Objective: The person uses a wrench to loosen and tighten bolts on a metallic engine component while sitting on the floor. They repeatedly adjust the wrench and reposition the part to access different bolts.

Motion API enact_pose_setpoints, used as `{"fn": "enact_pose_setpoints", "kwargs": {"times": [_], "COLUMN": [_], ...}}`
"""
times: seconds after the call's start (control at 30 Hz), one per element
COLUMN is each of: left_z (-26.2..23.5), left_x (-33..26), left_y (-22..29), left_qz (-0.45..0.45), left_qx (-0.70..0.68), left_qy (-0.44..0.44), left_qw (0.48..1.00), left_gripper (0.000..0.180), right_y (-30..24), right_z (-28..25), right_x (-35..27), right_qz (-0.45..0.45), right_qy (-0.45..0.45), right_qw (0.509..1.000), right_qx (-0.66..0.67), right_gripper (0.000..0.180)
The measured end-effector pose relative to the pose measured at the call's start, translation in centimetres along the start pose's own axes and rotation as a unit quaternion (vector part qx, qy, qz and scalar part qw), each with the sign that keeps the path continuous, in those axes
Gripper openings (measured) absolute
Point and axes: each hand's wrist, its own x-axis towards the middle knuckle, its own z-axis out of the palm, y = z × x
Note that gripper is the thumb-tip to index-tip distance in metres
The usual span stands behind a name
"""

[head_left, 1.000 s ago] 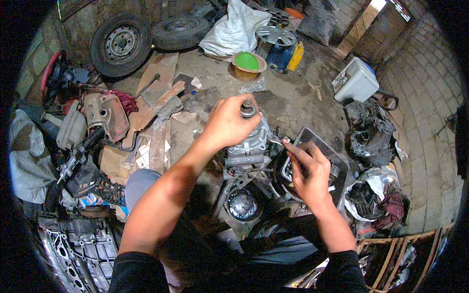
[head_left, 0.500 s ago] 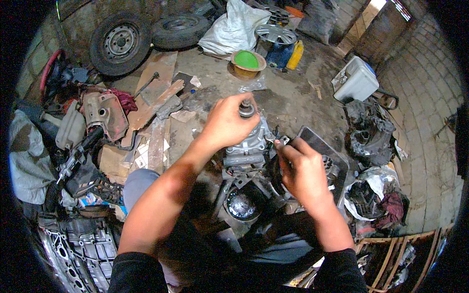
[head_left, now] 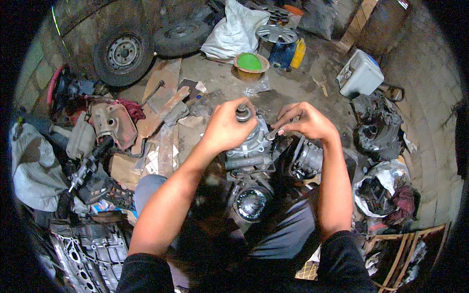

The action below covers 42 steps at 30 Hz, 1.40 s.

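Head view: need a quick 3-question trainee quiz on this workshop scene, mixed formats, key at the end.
1. True or false: the left hand grips the round dark knob on top of the grey metal assembly.
2. Multiple choice: what lies in the round tan bowl on the floor? A) a green lid B) a red rag C) a wrench
3. Fill in: the two tyres lie by the brick wall at the upper ____ of the picture.

Key: 1 true. 2 A. 3 left. The right hand pinches a small metal part at the assembly's upper edge; what it is cannot be told.
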Motion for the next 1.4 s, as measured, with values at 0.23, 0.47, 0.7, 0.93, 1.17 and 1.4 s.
{"fn": "enact_pose_setpoints", "kwargs": {"times": [0.23, 0.47, 0.7, 0.93, 1.17, 1.4], "left_z": [-0.1, -0.3, -0.1, -0.1, 0.0, 0.0], "left_x": [0.0, -0.1, 0.2, 0.3, 0.2, 0.2], "left_y": [0.0, 0.0, 0.1, 0.1, -0.2, 0.1], "left_qz": [-0.013, -0.027, -0.023, -0.046, -0.039, -0.034], "left_qx": [-0.036, -0.030, -0.023, -0.024, -0.036, -0.015], "left_qy": [-0.020, -0.029, -0.039, -0.041, -0.032, -0.037], "left_qw": [0.999, 0.999, 0.999, 0.998, 0.998, 0.999], "left_gripper": [0.007, 0.008, 0.007, 0.007, 0.009, 0.008], "right_y": [-1.2, -6.6, -5.4, -5.0, -5.3, -4.1], "right_z": [-0.2, 4.5, 9.9, 11.2, 12.2, 13.7], "right_x": [-2.7, -6.4, -7.8, -7.3, -6.7, -7.0], "right_qz": [-0.001, 0.014, -0.147, -0.231, -0.214, -0.206], "right_qy": [0.224, 0.310, 0.345, 0.320, 0.303, 0.300], "right_qw": [0.969, 0.936, 0.899, 0.867, 0.870, 0.878], "right_qx": [-0.101, -0.168, -0.226, -0.304, -0.326, -0.311], "right_gripper": [0.019, 0.015, 0.046, 0.045, 0.050, 0.054]}}
